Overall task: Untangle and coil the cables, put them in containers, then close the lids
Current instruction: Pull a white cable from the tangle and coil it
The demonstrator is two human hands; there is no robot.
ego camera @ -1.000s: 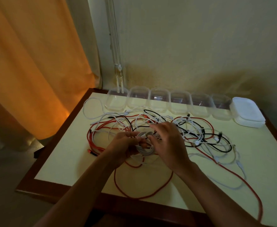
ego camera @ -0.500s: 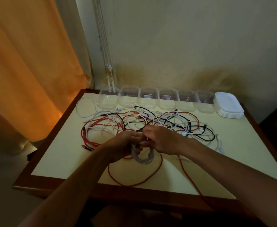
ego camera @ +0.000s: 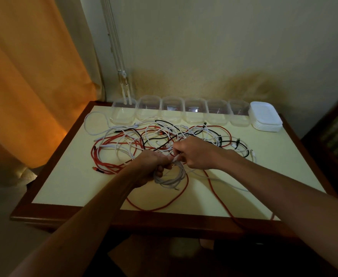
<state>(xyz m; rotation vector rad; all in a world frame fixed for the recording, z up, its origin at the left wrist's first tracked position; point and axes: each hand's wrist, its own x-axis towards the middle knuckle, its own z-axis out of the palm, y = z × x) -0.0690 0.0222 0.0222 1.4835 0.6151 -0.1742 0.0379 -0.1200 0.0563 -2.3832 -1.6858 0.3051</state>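
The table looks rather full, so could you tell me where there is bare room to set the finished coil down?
Bare table lies right of the cable tangle, below the lid stack. Another patch sits at the near left corner, below the red cable. The middle is crowded, and the containers line the back edge. Both hands hold the white coil.

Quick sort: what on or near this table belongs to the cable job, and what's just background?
Job:
white coil, gripped by left hand, pinched by right hand
tangled cables
six clear containers, lids off
stack of white lids

Background:
orange curtain
wall
table
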